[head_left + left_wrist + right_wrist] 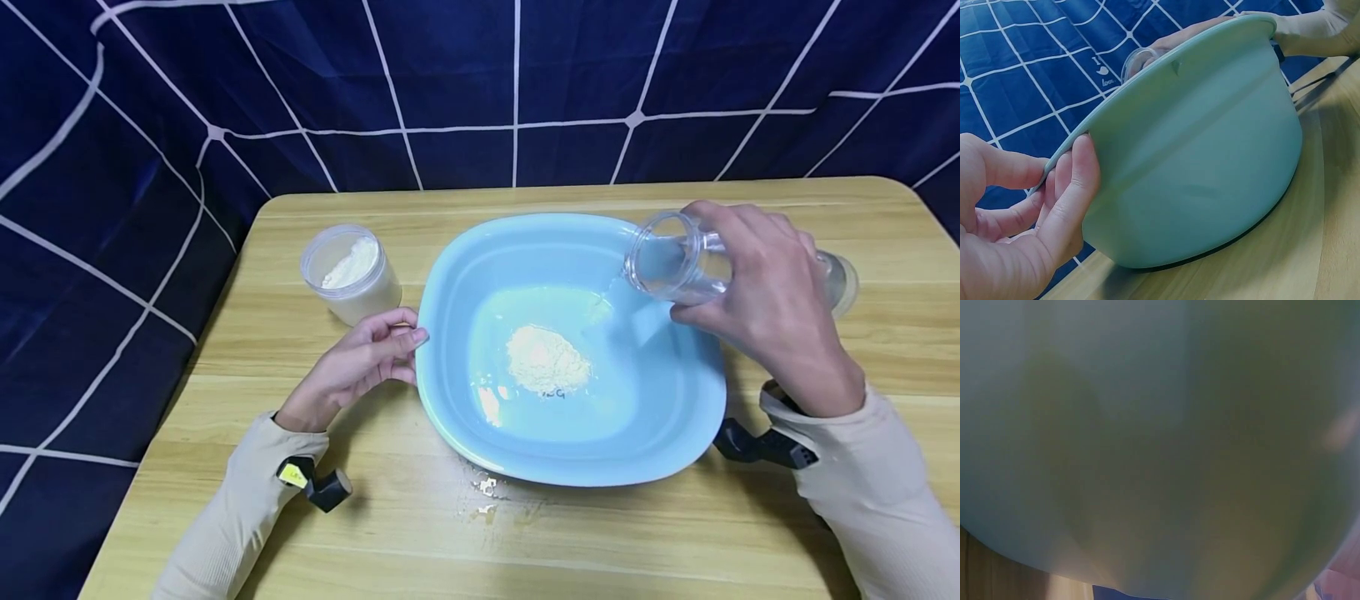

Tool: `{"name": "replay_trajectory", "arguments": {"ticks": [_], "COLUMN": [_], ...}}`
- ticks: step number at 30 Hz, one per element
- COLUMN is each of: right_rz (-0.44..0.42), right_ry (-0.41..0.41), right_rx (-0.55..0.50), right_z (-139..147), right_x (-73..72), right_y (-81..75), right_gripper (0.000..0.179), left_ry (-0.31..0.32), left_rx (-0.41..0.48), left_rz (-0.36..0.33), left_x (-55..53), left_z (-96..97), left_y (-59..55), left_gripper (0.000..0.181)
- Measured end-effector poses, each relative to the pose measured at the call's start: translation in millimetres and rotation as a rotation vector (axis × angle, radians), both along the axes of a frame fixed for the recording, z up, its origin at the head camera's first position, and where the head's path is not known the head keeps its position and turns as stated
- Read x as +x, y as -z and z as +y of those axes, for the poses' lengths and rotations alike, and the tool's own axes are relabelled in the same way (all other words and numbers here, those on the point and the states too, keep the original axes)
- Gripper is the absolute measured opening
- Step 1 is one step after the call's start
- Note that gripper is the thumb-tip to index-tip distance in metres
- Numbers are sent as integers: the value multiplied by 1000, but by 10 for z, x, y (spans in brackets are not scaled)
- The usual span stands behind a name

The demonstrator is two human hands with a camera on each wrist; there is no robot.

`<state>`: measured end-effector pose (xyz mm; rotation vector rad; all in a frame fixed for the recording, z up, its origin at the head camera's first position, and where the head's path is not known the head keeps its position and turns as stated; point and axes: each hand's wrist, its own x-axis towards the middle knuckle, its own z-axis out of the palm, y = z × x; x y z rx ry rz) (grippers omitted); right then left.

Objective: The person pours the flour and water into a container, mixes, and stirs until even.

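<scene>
Blue basin (570,472) on the wooden table (375,533)! Left, a tub of white powder (367,298) beside the left hand (369,354), thumb and fingers pinching the basin's rim; inside, a pale powder heap (546,360); over the right side, the right hand (776,279) grips a tilted clear jar (667,260), clear liquid (618,281) running from its mouth.

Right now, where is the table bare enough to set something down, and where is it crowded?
On the table, free: the far right corner, beyond the right hand; the near side between the sleeves, nearer than the wet spots before the basin. Crowded: between powder jar and basin, around the left hand.
</scene>
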<state>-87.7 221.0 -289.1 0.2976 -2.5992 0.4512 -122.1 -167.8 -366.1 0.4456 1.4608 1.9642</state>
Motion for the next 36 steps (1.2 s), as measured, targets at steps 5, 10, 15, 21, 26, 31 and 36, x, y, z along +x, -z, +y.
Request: {"name": "replay_trajectory", "arguments": {"ticks": [5, 10, 15, 21, 26, 31, 36], "right_rz": [4, 0, -10, -20, -21, -17, -14], "right_ry": [2, 4, 9, 15, 14, 13, 12], "right_rx": [3, 2, 5, 6, 3, 3, 6], "right_z": [-6, -14, -20, -25, -27, -25, -31], "right_x": [-6, -12, -11, -1, 2, 3, 7], "right_y": [-2, -9, -14, -15, -17, -15, -9], "right_gripper": [98, 99, 99, 100, 100, 100, 100], "left_ry": [-8, -10, -10, -2, 1, 3, 3], "left_rx": [-5, 1, 3, 14, 16, 16, 16], "left_rz": [-2, 0, -4, -5, -1, 2, 3], "left_x": [5, 6, 9, 17, 20, 23, 23], "left_z": [-5, -12, -16, -21, -25, -25, -26], "left_y": [-11, -14, -10, -11, -7, -8, -11], "left_gripper": [10, 10, 9, 9, 10, 10, 10]}}
